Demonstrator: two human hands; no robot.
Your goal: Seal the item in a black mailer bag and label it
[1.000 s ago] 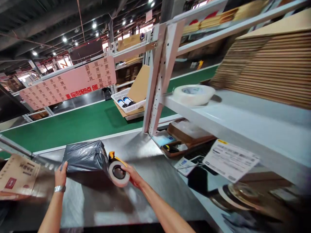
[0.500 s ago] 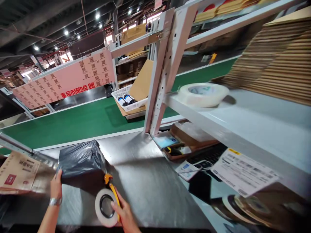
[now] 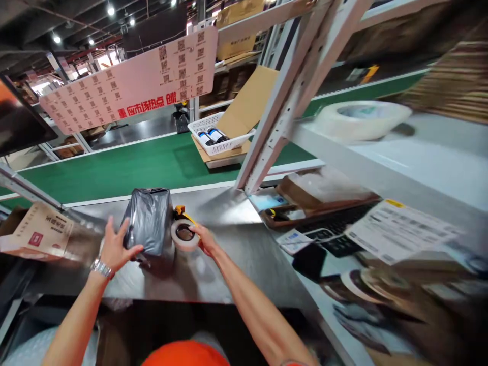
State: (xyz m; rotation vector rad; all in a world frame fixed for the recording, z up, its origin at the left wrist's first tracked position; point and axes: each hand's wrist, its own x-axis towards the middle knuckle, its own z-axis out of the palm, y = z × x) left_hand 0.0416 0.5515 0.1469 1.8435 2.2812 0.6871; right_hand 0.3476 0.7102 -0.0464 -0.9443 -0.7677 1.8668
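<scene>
A box-shaped parcel wrapped in black plastic (image 3: 150,221) stands on the metal workbench (image 3: 229,254). At its left side is my left hand (image 3: 116,246), fingers spread, wearing a metal watch; whether the fingertips touch the plastic I cannot tell. My right hand (image 3: 206,239) grips a yellow tape dispenser (image 3: 186,216) that carries a roll of clear tape (image 3: 185,235). The dispenser's head is close to the parcel's right side.
An open cardboard box (image 3: 41,234) sits at the left. Behind the bench runs a green conveyor belt (image 3: 114,173) bearing a white basket (image 3: 221,145) with bottles. To the right, a shelf (image 3: 438,157) holds a tape roll (image 3: 362,119), with labels and a keyboard beneath.
My left hand has let go of the parcel's edge and spread its fingers. The parcel has turned on the bench. The dispenser has moved up beside the parcel's right side. The view has shifted.
</scene>
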